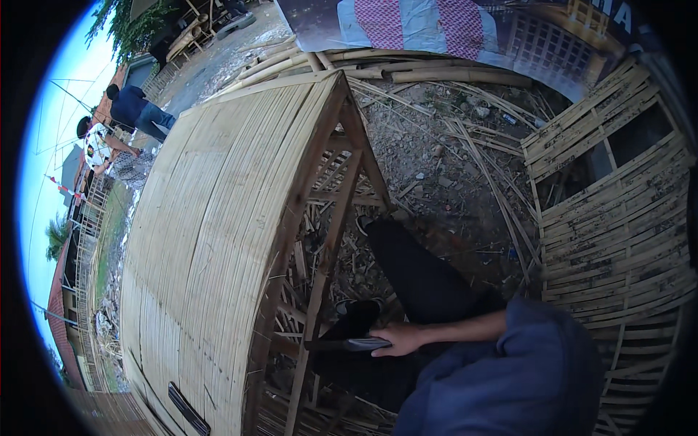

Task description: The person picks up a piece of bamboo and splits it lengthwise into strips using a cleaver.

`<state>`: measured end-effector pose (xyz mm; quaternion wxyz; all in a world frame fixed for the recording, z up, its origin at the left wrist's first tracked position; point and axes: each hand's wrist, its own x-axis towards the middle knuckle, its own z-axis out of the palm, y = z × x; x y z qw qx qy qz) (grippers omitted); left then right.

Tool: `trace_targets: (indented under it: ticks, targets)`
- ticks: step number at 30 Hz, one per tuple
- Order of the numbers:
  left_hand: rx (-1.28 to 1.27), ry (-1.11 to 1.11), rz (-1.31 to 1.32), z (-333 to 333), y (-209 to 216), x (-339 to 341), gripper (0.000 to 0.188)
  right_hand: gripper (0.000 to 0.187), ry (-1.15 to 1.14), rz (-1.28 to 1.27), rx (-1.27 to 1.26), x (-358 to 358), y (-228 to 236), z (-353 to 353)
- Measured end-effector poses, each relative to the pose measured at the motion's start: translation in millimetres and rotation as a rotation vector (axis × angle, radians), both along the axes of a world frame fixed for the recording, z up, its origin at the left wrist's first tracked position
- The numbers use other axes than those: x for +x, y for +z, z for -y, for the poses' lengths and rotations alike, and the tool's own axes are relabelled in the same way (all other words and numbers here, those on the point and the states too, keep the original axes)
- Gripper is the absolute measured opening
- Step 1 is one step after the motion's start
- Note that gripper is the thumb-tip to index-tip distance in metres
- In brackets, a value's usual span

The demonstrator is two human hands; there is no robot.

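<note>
My right hand [398, 339] is closed round a flat grey blade-like tool [366, 344]. A narrow dark part extends from it toward the wooden leg of a bamboo bench. Blur and size leave the tool's exact kind unclear. Beside the hand stands the bench, its sloping top [211, 211] covered with pale split-bamboo strips and its frame [327, 269] made of brown wood. A long dark flat object [189, 409] lies on the top near the lower edge. My left hand does not show.
My dark-trousered legs [418, 272] reach under the bench's side. Woven bamboo panelling [611, 240] stands at the right. Bamboo poles [458, 73] and loose strips [494, 182] litter the ground, below a printed banner [407, 25]. Two people [134, 109] are at the far left.
</note>
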<state>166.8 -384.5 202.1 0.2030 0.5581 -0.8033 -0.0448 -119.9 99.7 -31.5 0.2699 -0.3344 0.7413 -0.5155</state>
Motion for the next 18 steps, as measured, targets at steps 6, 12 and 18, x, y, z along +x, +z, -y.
trace_targets:
  ticks: [6, 12, 18]
  targets:
    - [0.004, -0.051, 0.002, -1, 5, -26, 0.047, 0.044, 0.029, 0.061, -0.040, 8, -4, 3]
    - [-0.007, -0.104, 0.015, -11, 13, -59, 0.046, 0.042, 0.023, 0.080, -0.091, 4, -10, 11]
    - [-0.030, -0.165, 0.026, -15, 20, -97, 0.045, 0.042, -0.020, 0.164, -0.195, -6, 5, -12]
